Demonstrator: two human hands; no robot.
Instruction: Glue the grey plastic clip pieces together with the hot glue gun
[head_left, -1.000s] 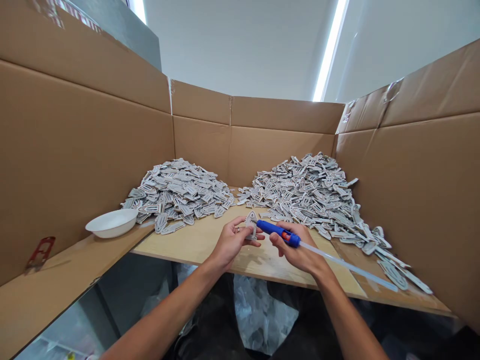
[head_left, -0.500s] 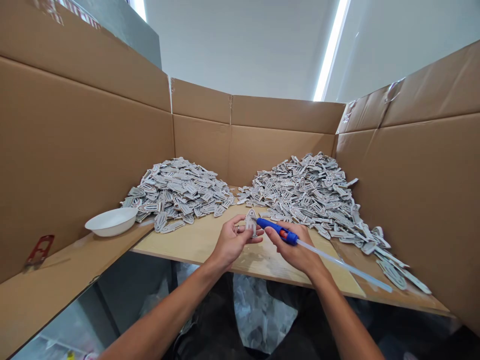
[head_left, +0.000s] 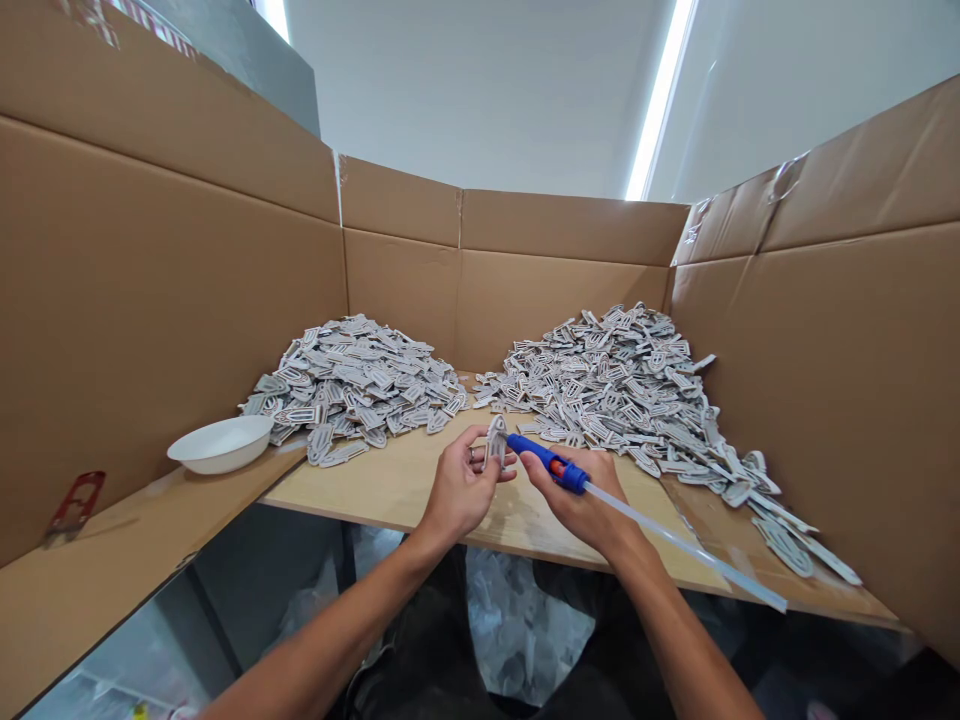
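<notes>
I have the left hand (head_left: 459,490) raised over the pale wooden surface (head_left: 409,485), and in it stands a small, flat, grey slotted piece (head_left: 496,438) with rounded top, of board or plastic – I cannot tell which. This left grip is narrowed to the thickness of the piece: thumb in front, fingers behind, taking it near its lower part, so the upper part is free.

The right hand (head_left: 589,505) has its grip closed around a blue, pen-shaped plastic tool (head_left: 546,462), with the thumb along the barrel. From the rear end of the tool comes a long, translucent whitish stick (head_left: 690,548), which passes over the wrist and extends past the near edge. The tip is at the piece; whether it touches, I cannot say.

I judge the piece to be very light and rather stiff, but its narrow bars may bend or break if pressed strongly. Therefore I would hold it by the solid outer edges, low and gently, with fingers away from the tip. The tool seems light also, and its smooth barrel could slip; I would take it by the middle, because the stick gives weight behind.

Farther back lie a left heap of similar grey pieces (head_left: 367,375) and a larger right heap (head_left: 622,380); a white shallow bowl (head_left: 221,445) sits beside the left one.
</notes>
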